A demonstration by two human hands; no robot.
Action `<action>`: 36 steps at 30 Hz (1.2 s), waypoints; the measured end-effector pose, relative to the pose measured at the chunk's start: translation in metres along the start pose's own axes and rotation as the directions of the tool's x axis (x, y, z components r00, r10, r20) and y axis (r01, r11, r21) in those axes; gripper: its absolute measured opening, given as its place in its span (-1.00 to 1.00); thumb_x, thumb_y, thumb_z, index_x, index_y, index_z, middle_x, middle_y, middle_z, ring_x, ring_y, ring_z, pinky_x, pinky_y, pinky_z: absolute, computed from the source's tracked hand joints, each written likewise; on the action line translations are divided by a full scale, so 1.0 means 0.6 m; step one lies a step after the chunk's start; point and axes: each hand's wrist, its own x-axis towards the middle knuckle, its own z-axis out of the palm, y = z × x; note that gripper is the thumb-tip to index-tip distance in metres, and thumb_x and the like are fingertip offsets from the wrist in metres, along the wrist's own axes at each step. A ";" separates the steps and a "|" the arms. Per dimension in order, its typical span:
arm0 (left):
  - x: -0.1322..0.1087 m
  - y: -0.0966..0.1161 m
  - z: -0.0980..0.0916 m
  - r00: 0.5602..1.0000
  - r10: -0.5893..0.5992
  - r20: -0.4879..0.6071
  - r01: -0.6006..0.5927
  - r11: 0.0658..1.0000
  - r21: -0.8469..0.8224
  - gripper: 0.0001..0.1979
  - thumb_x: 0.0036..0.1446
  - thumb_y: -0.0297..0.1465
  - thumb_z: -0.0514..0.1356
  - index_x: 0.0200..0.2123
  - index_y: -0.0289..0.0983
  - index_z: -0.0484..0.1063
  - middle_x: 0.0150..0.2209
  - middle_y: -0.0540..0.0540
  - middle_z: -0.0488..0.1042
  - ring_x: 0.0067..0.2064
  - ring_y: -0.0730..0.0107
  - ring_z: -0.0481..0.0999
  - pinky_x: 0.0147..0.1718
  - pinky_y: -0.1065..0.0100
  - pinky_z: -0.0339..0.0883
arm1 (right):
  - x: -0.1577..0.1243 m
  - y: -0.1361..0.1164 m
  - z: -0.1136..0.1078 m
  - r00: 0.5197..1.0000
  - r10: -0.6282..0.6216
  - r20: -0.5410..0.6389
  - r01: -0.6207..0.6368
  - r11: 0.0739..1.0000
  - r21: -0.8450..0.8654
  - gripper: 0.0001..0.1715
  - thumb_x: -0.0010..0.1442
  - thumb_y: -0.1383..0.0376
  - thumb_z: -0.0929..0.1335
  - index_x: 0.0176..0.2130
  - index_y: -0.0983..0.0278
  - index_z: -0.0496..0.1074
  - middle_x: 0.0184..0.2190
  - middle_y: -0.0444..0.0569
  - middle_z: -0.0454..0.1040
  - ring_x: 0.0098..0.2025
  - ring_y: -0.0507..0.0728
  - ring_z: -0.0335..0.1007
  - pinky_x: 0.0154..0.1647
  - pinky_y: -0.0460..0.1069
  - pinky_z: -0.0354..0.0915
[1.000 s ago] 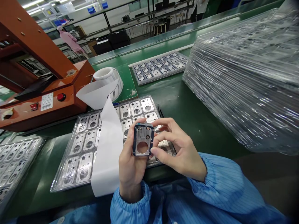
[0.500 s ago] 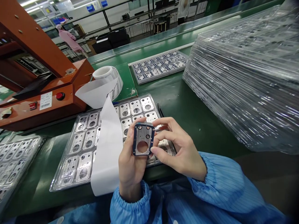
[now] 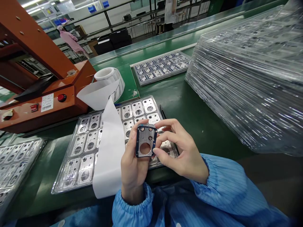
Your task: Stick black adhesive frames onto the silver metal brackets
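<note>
My left hand [image 3: 133, 157] is closed around the left side and underside of a small metal plate [image 3: 145, 137] with a dark blue border and a large round hole. On the plate's right edge, the thumb and fingers of my right hand [image 3: 181, 149] pinch the border. Beneath both hands lies a clear tray [image 3: 65, 162] with rows of similar bare metal plates. A strip of white backing paper [image 3: 109, 157] hangs across this tray, just left of my left hand, and leads back to a label roll [image 3: 105, 74].
An orange machine [image 3: 59, 88] with a red button stands at the left. At the right rises a tall stack of clear plastic trays [image 3: 241, 85]. Another tray of blue-bordered plates [image 3: 163, 66] lies farther back, and one more filled tray [image 3: 19, 160] is at far left. People stand in the background.
Both hands keep the same hold on the plate, which has barely shifted. In the background, a person in a pale coat has come further into view.
</note>
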 end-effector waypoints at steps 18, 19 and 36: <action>0.000 -0.002 0.000 0.999 0.024 0.024 -0.025 0.999 0.038 -0.73 0.27 -0.26 0.00 -0.15 -0.09 0.49 -0.24 0.01 0.49 -0.20 0.47 0.48 -0.24 0.52 0.38 | -0.001 -0.001 0.002 0.999 -0.035 -0.040 0.033 0.997 -0.069 -0.89 -0.02 0.53 0.38 -0.46 0.35 0.41 -0.16 0.06 0.32 -0.11 0.12 0.33 -0.07 0.02 0.26; 0.000 -0.002 0.000 0.999 0.025 0.022 -0.026 0.999 0.037 -0.73 0.27 -0.26 0.00 -0.14 -0.09 0.49 -0.23 0.00 0.49 -0.20 0.46 0.48 -0.24 0.52 0.38 | -0.001 -0.002 0.003 0.998 -0.048 -0.046 0.044 0.996 -0.084 -0.89 -0.02 0.53 0.38 -0.46 0.36 0.40 -0.16 0.06 0.32 -0.12 0.11 0.33 -0.07 0.01 0.25; 0.000 -0.001 0.002 0.997 0.058 0.060 -0.061 0.997 0.044 -0.76 0.27 -0.27 0.01 -0.12 -0.07 0.45 -0.30 -0.01 0.47 -0.36 0.55 0.42 -0.43 0.59 0.33 | -0.002 0.001 0.004 0.994 -0.057 -0.097 0.036 0.978 -0.203 -0.88 0.05 0.50 0.35 -0.46 0.32 0.35 -0.21 0.08 0.33 -0.17 0.16 0.32 -0.18 0.07 0.28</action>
